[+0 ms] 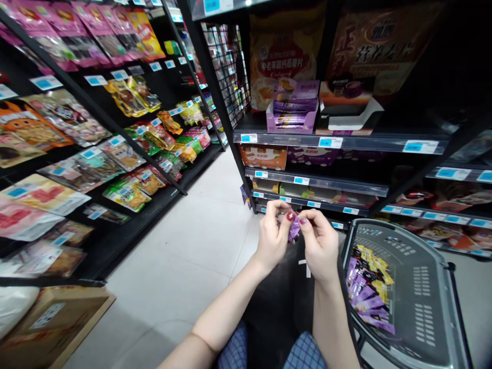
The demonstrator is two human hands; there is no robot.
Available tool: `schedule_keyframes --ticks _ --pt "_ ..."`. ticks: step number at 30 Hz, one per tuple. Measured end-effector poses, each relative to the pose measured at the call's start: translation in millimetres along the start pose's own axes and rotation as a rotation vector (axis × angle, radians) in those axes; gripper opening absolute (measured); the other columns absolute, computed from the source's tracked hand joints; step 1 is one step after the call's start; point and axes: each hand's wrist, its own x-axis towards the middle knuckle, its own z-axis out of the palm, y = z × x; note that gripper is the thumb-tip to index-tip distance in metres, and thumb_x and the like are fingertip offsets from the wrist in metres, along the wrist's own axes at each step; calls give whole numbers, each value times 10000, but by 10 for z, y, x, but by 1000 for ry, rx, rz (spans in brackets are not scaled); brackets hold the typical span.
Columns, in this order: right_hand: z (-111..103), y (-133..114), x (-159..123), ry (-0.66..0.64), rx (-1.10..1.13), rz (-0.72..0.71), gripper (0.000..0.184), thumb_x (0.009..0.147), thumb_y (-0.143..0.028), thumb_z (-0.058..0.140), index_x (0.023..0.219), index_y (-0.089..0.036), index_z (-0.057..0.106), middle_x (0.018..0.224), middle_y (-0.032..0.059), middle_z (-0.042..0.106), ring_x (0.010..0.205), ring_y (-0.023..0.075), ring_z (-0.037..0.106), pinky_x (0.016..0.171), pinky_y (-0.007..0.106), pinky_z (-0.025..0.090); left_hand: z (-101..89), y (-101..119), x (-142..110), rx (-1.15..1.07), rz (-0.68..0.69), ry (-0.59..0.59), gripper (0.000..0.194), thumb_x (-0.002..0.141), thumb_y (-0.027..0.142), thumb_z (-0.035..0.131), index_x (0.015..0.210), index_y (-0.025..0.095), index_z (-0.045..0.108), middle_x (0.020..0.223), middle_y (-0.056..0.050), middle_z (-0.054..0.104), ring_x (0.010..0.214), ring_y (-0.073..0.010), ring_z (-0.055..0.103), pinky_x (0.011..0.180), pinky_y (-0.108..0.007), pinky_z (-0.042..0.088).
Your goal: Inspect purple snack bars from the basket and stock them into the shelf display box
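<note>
While your fingertips cover much of it, small purple packet (294,230) sits pinched between left hand (273,233) and right hand (322,247), thumbs near its upper end; print too small to read, contents hidden. Near right, beside your right arm, grey shopping basket (408,302) holds overlapping purple sachets (369,303) and yellow sachets (367,255), some partly covered. Far ahead on shelf, purple display box (290,124) hides lower part of cereal bag (286,43). Near left, cardboard carton (57,320) cut off at view's edge.

Basket (434,323) right of hands (322,251) | packets (367,292) inside (shelves (284,139) beyond)
</note>
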Motion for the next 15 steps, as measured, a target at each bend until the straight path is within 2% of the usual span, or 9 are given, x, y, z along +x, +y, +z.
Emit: schedule_keyframes --ticks 2,4,7,11,14,15 --pt "2 10 -2 -26 -3 -3 163 895 -317 496 806 -217 588 746 1 539 683 141 515 632 267 409 -21 -31 16 -27 -26 -60 255 900 457 475 943 210 520 699 23 534 500 -91 485 472 -206 388" --pt "5 21 0 -38 -12 8 175 896 -328 495 803 -216 592 741 2 520 688 143 514 627 268 411 -40 -51 31 -39 -27 -106 344 864 521 500 780 190 537 611 32 493 486 -94 454 471 -213 357" --pt "18 28 9 -5 -19 26 185 897 -341 492 804 -212 587 759 14 539 718 151 533 656 279 435 -54 -41 50 -42 -90 -105 452 814 532 570 569 171 454 532 38 418 501 -90 401 486 -218 316" --pt "48 29 16 -14 104 84 149 855 -349 561 940 -226 548 837 16 574 784 146 576 706 277 490 -59 12 58 -33 -144 28 474 805 480 607 508 158 427 495 51 353 491 -74 333 478 -217 276" --pt "61 59 20 -51 138 165 362 732 -339 698 1008 -238 487 881 4 561 821 146 589 711 272 528 -67 26 69 -59 -130 188 478 789 455 637 489 154 419 482 57 355 476 -63 334 467 -206 285" --pt "64 75 23 -103 121 202 402 697 -331 725 1006 -235 486 888 5 567 826 148 596 716 275 536 -69 22 77 -91 -137 236 462 781 454 647 496 153 441 479 58 385 469 -63 363 467 -201 306"
